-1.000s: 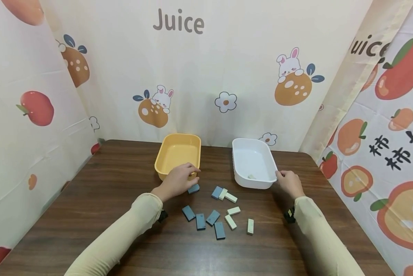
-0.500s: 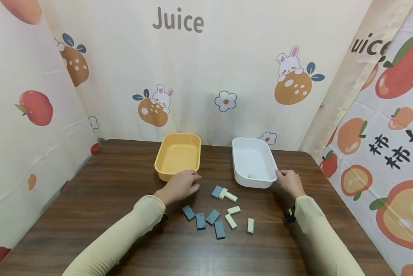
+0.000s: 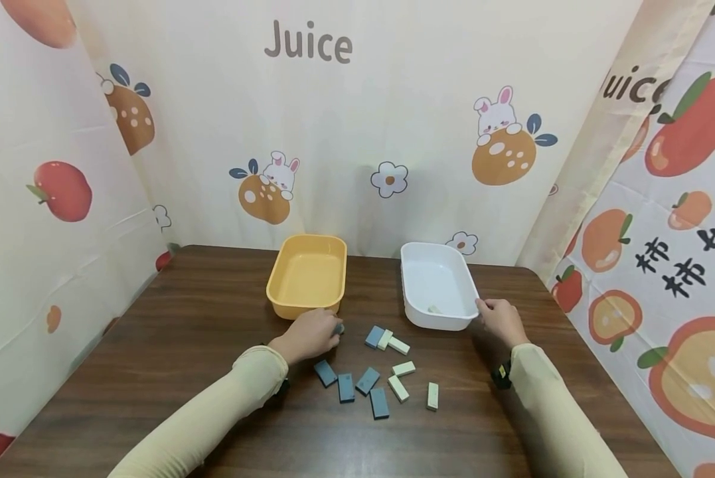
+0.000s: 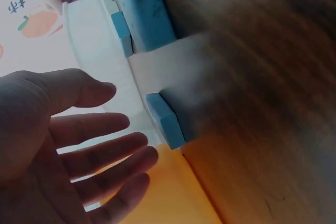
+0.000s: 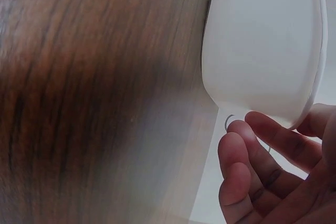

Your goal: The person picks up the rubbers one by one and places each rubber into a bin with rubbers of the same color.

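My left hand (image 3: 311, 334) is low over the table in front of the yellow bin (image 3: 270, 292), beside a blue block (image 4: 165, 121) that it mostly hides in the head view. In the left wrist view its fingers are extended and spread from the thumb, with that block just beyond the fingertips. My right hand (image 3: 502, 320) pinches the near right corner of the white bin (image 5: 262, 40), thumb at the rim and fingers against the outside wall. A small cream block (image 3: 433, 309) lies inside the white bin.
Several blue blocks (image 3: 346, 388) lie flat nearer to me, with cream blocks (image 3: 398, 388) to their right. Between the bins and these, a blue block (image 3: 374, 336) touches a cream one (image 3: 384, 340) in a short row. Printed curtains (image 3: 387, 99) stand behind the dark wooden table (image 3: 214, 299).
My left hand has come down and slightly toward me, from beside the yellow bin's near edge to the blue block. The right hand keeps its hold on the white bin.
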Motion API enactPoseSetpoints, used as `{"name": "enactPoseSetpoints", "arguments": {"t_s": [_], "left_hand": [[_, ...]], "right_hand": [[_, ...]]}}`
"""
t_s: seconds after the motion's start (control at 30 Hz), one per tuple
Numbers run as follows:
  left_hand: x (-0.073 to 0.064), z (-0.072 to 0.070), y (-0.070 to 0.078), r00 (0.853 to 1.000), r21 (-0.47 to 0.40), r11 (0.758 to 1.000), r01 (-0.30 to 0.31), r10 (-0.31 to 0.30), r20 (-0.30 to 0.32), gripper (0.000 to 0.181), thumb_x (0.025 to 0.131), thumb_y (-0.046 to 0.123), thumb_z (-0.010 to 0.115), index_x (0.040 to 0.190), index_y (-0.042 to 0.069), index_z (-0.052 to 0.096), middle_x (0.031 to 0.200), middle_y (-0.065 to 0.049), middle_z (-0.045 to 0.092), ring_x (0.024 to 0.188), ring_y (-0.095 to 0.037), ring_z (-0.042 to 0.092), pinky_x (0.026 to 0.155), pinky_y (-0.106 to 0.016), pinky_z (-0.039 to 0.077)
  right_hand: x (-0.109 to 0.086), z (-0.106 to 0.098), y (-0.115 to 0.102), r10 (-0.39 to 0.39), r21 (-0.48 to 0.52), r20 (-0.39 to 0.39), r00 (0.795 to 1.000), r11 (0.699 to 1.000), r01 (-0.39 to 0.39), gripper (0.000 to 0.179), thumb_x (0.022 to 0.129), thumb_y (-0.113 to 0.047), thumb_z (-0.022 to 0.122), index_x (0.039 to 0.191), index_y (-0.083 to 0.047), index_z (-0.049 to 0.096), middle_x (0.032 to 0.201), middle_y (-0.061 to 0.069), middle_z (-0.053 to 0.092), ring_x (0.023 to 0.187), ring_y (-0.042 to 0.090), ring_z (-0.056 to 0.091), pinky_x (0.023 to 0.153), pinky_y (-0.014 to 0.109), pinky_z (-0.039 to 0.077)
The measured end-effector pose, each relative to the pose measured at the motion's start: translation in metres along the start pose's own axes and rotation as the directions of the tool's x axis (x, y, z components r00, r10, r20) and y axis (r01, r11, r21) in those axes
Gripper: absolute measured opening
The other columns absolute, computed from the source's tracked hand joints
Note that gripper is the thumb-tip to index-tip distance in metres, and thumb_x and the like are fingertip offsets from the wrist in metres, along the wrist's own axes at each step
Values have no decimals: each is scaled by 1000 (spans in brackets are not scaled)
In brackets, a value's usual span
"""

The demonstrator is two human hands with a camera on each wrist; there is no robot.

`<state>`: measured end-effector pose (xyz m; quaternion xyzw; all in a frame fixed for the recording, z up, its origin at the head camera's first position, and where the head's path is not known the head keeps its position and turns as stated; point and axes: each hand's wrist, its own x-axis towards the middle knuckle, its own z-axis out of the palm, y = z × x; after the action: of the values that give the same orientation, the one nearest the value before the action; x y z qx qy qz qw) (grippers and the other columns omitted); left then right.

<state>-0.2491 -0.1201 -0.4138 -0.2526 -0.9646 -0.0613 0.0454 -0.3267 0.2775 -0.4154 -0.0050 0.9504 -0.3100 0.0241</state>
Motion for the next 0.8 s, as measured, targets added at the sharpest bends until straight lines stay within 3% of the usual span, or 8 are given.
{"name": "enactPoseSetpoints", "arguments": {"t_s": [0.1,0.2,0.4,0.57,0.8], "left_hand": [[0,2,-1,999,16,1000,-5,5,37,15,89,20,68,78,9,65,76,-3,60,66,-16,52,60,-33,45],[1,3,-2,998,32,999,-21,19,60,24,89,20,68,70,13,56,70,-1,54,62,-15,48,59,-31,41],[2,2,-1,999,35,999,-35,34,36,21,89,17,67,71,12,59,72,-2,56,65,-17,50,60,-32,42],[0,6,-1,1000,65,998,-6,5,6,17,87,14,68,72,10,62,73,-4,57,68,-21,55,63,-35,46],[1,11,-1,999,41,998,38,-39,26,8,87,14,70,83,8,67,74,-5,62,71,-21,61,65,-36,51]], "right_hand": [[1,1,1,2,-4,1,1000,1000,-2,50,104,-33,38,115,9,63,78,16,67,66,17,57,59,28,42],[1,2,0,7,-10,1,1000,1000,-7,50,104,-32,38,116,8,63,78,15,68,66,19,57,60,29,42],[3,2,0,2,-20,1,1000,1000,-2,50,104,-32,37,114,8,64,77,13,67,67,19,58,61,29,42],[5,1,0,-13,-28,-5,1000,1000,12,48,104,-32,38,105,7,66,74,11,67,66,19,58,60,29,42],[7,3,2,-20,-18,-17,1000,1000,20,47,104,-31,38,89,3,67,71,9,65,64,17,55,58,29,41]]}}
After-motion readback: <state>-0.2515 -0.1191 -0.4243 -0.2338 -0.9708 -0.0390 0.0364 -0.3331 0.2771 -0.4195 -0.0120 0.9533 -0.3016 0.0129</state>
